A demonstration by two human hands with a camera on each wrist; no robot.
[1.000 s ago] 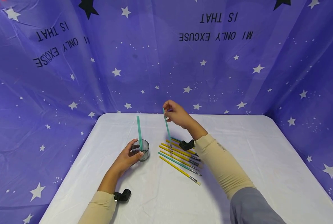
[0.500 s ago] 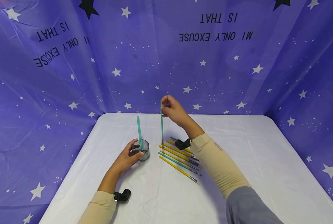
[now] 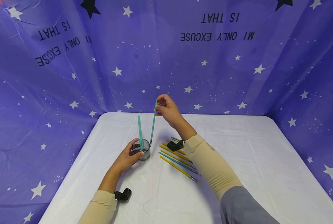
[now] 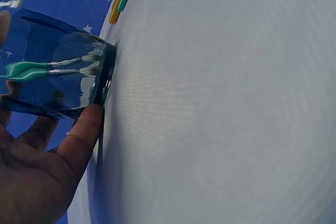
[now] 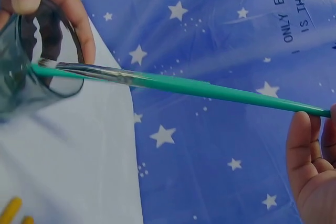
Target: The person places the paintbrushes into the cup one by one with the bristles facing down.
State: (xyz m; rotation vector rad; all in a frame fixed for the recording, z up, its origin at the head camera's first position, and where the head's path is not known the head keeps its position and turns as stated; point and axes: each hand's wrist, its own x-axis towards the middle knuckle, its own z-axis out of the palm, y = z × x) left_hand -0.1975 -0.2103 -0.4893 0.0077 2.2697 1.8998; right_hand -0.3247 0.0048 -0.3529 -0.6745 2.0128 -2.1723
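My left hand (image 3: 128,158) grips a clear glass (image 3: 145,154) on the table, thumb and fingers round its sides. Two green paintbrushes (image 3: 140,130) lean inside it; in the left wrist view their pale bristles (image 4: 90,70) rest near the glass bottom. Above and right of the glass, my right hand (image 3: 168,109) pinches another green paintbrush (image 3: 153,124) by the end of its handle. That brush hangs bristles down, its tip beside the glass's right rim. From the right wrist, the brush (image 5: 189,86) points toward the glass mouth.
Several yellow paintbrushes (image 3: 173,165) and a few green ones lie side by side on the white-covered table (image 3: 149,199), right of the glass and partly under my right forearm. A purple star-patterned cloth (image 3: 166,62) hangs behind the table and at both sides.
My right hand has moved left with the green paintbrush, from over the lying brushes to the glass's right rim. The left hand and the glass have stayed in place.
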